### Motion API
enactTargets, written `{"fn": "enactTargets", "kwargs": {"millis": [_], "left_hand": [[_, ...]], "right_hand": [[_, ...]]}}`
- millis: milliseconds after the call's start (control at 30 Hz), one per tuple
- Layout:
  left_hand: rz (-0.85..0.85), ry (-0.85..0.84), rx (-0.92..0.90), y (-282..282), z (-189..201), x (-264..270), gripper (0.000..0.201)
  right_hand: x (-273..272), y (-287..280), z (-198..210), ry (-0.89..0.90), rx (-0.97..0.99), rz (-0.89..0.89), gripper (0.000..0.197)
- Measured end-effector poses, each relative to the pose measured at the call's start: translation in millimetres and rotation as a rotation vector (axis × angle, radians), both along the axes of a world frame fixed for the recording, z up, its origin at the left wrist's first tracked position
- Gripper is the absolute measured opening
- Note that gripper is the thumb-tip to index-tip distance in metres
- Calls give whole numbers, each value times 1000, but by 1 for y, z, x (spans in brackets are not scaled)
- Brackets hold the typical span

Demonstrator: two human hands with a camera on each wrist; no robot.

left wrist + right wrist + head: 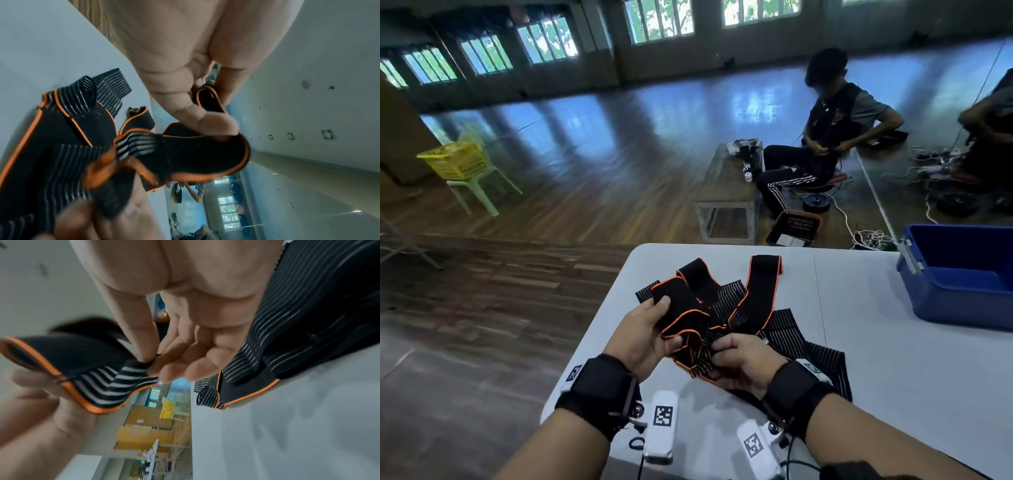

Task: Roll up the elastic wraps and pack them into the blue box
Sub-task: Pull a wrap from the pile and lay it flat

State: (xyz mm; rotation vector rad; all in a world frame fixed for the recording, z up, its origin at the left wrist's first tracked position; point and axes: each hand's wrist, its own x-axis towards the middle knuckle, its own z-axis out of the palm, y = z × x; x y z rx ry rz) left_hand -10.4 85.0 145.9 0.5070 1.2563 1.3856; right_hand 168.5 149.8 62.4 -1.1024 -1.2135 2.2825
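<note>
Noted at lower centre: left hand [645,334] gripped orange-edged wrap [681,317]; right hand [743,359] pinched its striped end. Advisable: square edges, hold tension, begin roll tight.

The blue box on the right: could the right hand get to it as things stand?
Probably yes: bare table lies between the right hand and the blue box, but that hand is pinching a wrap.
</note>
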Motion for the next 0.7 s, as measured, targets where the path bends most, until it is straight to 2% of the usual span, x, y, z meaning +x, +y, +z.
{"fn": "enactTargets", "kwargs": {"millis": [100, 233, 333, 433, 567, 600, 700], "left_hand": [[-4, 60, -96, -1, -14, -21, 20], [-79, 255, -288, -8, -46, -44, 10], [-191, 374, -370, -14, -77, -55, 14], [-269, 504, -400, -9, -95, -61, 25], [-82, 764, -422, 17, -119, -75, 15], [-64, 870, -419, 23, -125, -78, 24], [-165, 1139, -426, 35, -137, -83, 50]], "right_hand": [[5, 2, 1, -116, 84, -57, 17], [31, 11, 12, -246, 244, -105, 24], [47, 14, 28, -235, 239, -115, 14], [51, 13, 39, -203, 277, -53, 29], [48, 11, 47, -393, 588, -32, 13], [47, 10, 49, -405, 607, -42, 15], [44, 10, 53, -313, 518, -95, 20]]}}
